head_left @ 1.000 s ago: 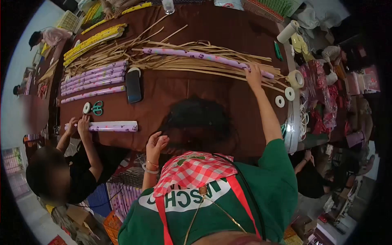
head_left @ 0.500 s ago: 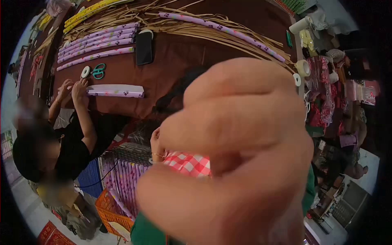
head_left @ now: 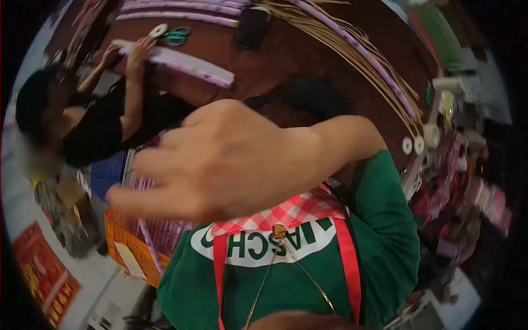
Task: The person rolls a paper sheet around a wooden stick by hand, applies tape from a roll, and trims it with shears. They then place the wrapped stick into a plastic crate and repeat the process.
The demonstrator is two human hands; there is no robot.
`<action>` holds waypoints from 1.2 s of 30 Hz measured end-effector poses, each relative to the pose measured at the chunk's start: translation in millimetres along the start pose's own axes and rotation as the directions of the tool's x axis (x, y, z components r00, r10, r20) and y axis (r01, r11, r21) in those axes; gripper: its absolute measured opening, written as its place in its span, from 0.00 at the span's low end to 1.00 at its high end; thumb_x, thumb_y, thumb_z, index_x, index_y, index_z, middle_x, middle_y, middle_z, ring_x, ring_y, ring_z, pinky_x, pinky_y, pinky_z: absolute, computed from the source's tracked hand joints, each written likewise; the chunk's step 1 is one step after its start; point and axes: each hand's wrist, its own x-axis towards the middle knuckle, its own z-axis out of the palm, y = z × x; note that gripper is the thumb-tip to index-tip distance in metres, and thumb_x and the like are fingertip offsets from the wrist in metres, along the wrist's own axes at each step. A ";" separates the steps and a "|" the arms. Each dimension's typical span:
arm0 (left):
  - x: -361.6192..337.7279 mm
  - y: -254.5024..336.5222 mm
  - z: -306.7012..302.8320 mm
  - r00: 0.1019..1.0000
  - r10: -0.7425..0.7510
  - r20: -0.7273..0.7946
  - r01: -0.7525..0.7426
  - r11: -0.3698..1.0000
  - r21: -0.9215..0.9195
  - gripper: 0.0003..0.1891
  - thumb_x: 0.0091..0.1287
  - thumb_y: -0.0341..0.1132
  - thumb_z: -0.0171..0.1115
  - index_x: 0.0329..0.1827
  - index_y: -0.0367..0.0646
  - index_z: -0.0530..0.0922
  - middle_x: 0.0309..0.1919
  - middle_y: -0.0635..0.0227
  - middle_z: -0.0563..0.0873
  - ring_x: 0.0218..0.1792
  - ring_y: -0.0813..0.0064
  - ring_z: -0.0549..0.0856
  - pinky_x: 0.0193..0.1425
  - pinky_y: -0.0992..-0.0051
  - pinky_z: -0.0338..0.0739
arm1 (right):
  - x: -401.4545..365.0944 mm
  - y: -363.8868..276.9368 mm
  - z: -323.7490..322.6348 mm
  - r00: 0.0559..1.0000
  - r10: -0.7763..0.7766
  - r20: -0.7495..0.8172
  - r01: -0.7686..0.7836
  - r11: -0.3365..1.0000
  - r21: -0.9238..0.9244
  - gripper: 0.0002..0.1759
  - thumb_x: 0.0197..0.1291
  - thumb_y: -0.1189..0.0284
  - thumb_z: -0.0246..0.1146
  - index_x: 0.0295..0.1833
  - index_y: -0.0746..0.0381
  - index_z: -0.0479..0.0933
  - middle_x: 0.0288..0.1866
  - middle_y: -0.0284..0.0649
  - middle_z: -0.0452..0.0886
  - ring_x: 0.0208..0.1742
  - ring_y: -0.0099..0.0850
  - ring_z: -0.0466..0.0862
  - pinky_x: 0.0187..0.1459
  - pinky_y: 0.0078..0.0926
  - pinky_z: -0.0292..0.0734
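The fingers [head_left: 137, 201] of the right hand [head_left: 220, 159] are loosely spread and grip nothing (the hand is blurred, but no object shows in it), pointing across the person's chest towards their left. The left hand is out of sight. Just behind the right hand, a red-and-white checked cloth [head_left: 300, 212] lies on the chest over a green shirt [head_left: 374, 242]. Below the fingertips, down on the floor off the table's near edge, an orange crate [head_left: 129, 247] holds purple rolls [head_left: 165, 234]. At the near edge of the brown table [head_left: 286, 60], a co-worker's hand [head_left: 137, 52] presses one end of a purple-papered roll [head_left: 190, 63], with green scissors [head_left: 179, 36] and a tape ring [head_left: 160, 30] just beyond it. Thin cane strips [head_left: 379, 93] fan towards the right edge, where two white rings [head_left: 407, 145] lie.
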 end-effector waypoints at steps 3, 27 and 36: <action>-18.1 -14.7 0.6 0.956 0.050 -0.289 -0.102 0.980 -0.169 0.14 0.63 0.32 0.59 0.50 0.36 0.71 0.35 0.60 0.82 0.33 0.73 0.82 0.36 0.78 0.78 | -39.3 31.9 9.7 0.925 0.027 0.379 -0.037 0.999 0.021 0.19 0.50 0.67 0.62 0.50 0.54 0.74 0.31 0.32 0.75 0.30 0.30 0.78 0.29 0.25 0.73; -194.6 -138.4 -244.2 -0.129 -0.357 -0.925 -0.943 0.332 0.004 0.26 0.60 0.57 0.60 0.27 0.39 0.69 0.22 0.73 0.64 0.25 0.79 0.68 0.35 0.69 0.76 | -178.3 85.5 132.2 0.305 0.456 0.836 -0.600 0.774 -0.202 0.18 0.65 0.67 0.53 0.56 0.66 0.71 0.51 0.49 0.76 0.51 0.43 0.77 0.49 0.32 0.73; -245.0 -151.6 -309.2 -0.113 -0.568 -0.815 -0.988 0.151 0.031 0.23 0.59 0.46 0.63 0.41 0.31 0.73 0.40 0.60 0.76 0.42 0.64 0.77 0.52 0.59 0.77 | -177.0 104.2 173.7 0.283 0.430 0.857 -0.488 0.834 -0.257 0.19 0.66 0.65 0.52 0.58 0.64 0.69 0.54 0.50 0.74 0.54 0.45 0.75 0.50 0.36 0.73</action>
